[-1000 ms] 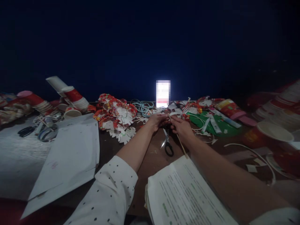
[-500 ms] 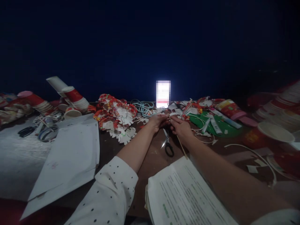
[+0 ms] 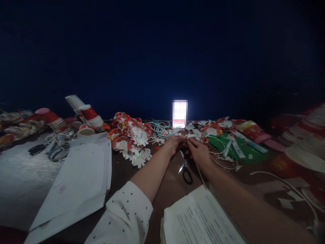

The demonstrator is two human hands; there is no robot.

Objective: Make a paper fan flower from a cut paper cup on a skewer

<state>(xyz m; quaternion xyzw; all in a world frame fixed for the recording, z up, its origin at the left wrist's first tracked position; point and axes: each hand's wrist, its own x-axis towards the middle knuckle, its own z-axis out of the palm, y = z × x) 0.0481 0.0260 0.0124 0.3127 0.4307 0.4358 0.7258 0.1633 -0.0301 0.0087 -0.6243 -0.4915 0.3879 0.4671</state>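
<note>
My left hand (image 3: 175, 144) and my right hand (image 3: 199, 150) meet fingertip to fingertip above the middle of the table, both pinched closed. A thin pale cord (image 3: 201, 174) runs down from my right hand to the top edge of a printed paper stack (image 3: 198, 217). What the left fingertips grip is too small to make out. Just beneath the hands lies a pair of scissors (image 3: 186, 173) with black handles, its tips partly apart. A white paper strip (image 3: 194, 136) shows right behind the fingertips.
Left of my hands are red-and-white paper cut-outs (image 3: 134, 134), a large white board (image 3: 76, 179) and stacked paper cups (image 3: 92, 117). A lit screen (image 3: 180, 113) stands behind, near a coiled blue cable (image 3: 159, 127). On the right, tubes (image 3: 238, 149) lie on a green sheet (image 3: 256, 157).
The view has tilted up and turned slightly left, so everything sits lower and further right. My hands stay together at the same spot, fingers still pinched.
</note>
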